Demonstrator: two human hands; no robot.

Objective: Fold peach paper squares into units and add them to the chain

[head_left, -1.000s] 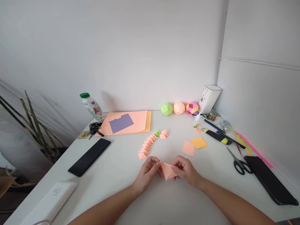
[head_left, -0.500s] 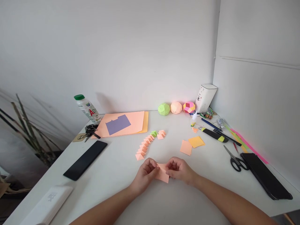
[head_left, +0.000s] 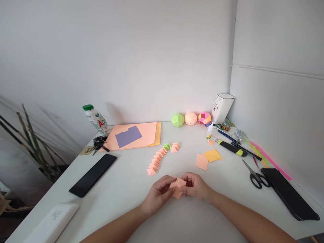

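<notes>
Between my hands, just above the table near its front, is a peach square of paper with creases showing. My left hand pinches its left side between thumb and fingers. The fingers of my right hand are closed on its right side. Beyond my hands a curved row of folded peach paper pieces lies on the table, with green folded pieces at its far end. A few more peach folded pieces sit beside them. Loose peach squares and a yellow square rest to the right.
Scissors, a cutter and a black phone-like case lie right. On the left are a dark phone, a white box, peach sheets and a bottle. Paper balls stand against the wall.
The peach square has turned in my fingers, so a corner now points toward me and its creases show. My head view has tilted slightly upward.
</notes>
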